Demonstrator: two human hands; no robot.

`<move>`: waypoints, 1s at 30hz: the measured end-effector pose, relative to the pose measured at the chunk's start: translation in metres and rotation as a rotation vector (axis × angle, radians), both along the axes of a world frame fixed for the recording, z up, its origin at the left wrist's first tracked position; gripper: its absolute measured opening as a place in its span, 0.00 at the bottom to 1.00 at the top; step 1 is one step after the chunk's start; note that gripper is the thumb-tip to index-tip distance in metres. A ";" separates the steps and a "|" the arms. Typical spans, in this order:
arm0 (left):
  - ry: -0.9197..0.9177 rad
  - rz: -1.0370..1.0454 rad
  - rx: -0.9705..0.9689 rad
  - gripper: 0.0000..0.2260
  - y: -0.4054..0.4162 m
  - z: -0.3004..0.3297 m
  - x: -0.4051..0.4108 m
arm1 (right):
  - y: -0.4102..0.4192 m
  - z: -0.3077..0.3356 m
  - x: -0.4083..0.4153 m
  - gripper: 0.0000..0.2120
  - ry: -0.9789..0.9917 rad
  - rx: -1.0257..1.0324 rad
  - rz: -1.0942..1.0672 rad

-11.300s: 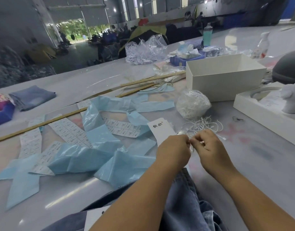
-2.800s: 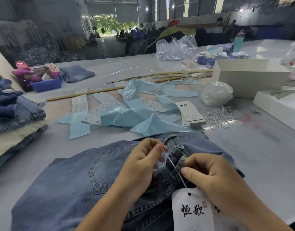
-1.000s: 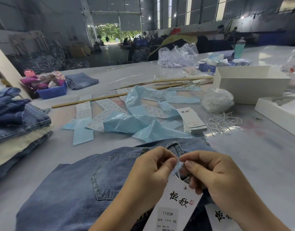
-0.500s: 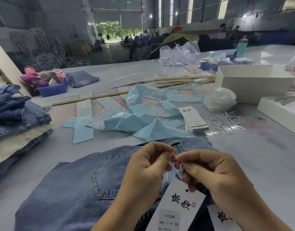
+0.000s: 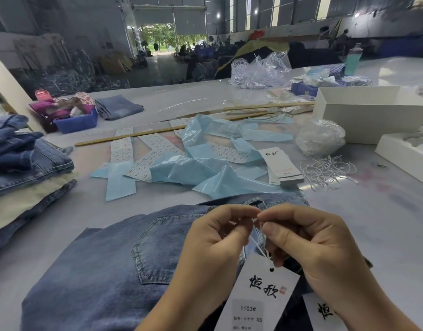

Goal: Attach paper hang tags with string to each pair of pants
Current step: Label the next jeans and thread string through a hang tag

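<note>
A pair of blue jeans (image 5: 105,266) lies flat on the table in front of me, back pocket up. My left hand (image 5: 215,237) and my right hand (image 5: 308,244) meet fingertip to fingertip just above the waistband, both pinching a thin white string (image 5: 259,240). The string runs down to the hole of a white paper hang tag (image 5: 258,297) printed with black characters and "1103# XS", which hangs below my hands. A second white tag (image 5: 325,311) shows partly under my right wrist.
A stack of spare tags (image 5: 283,168) and loose white strings (image 5: 327,170) lie beyond the jeans, beside a clear bag of strings (image 5: 319,137). Blue plastic strips (image 5: 201,168) and sticker sheets litter the middle. Folded jeans (image 5: 22,163) pile at left; white boxes (image 5: 370,113) stand at right.
My hands have risen slightly and drawn together at the fingertips on the string. The tag now hangs lower beneath them.
</note>
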State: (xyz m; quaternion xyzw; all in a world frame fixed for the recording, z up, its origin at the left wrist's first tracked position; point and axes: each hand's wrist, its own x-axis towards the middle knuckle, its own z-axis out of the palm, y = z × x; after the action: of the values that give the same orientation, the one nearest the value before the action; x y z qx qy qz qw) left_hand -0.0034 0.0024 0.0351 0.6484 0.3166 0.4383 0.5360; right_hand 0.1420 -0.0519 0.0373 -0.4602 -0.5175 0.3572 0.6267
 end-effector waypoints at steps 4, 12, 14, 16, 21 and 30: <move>-0.007 0.019 0.003 0.07 -0.002 0.000 0.001 | 0.001 -0.001 -0.001 0.09 0.045 -0.005 -0.025; 0.071 0.091 0.126 0.07 -0.007 0.003 0.000 | -0.003 0.002 0.002 0.04 -0.123 0.011 -0.097; 0.108 0.114 0.178 0.10 -0.008 0.002 0.000 | -0.003 0.002 0.001 0.04 -0.122 0.005 -0.106; 0.136 0.138 0.213 0.10 -0.010 0.003 -0.002 | -0.003 0.001 0.000 0.04 -0.115 0.007 -0.107; 0.156 0.166 0.250 0.12 -0.012 0.005 -0.002 | -0.003 -0.001 -0.002 0.04 -0.111 0.029 -0.108; 0.076 0.132 0.194 0.10 -0.015 0.009 0.001 | -0.002 -0.008 0.001 0.05 -0.042 0.035 -0.117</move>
State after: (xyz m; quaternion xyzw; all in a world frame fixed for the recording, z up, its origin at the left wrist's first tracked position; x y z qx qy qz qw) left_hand -0.0028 -0.0124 0.0446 0.6911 0.3349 0.4761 0.4284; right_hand 0.1425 -0.0537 0.0291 -0.4863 -0.5087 0.3011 0.6435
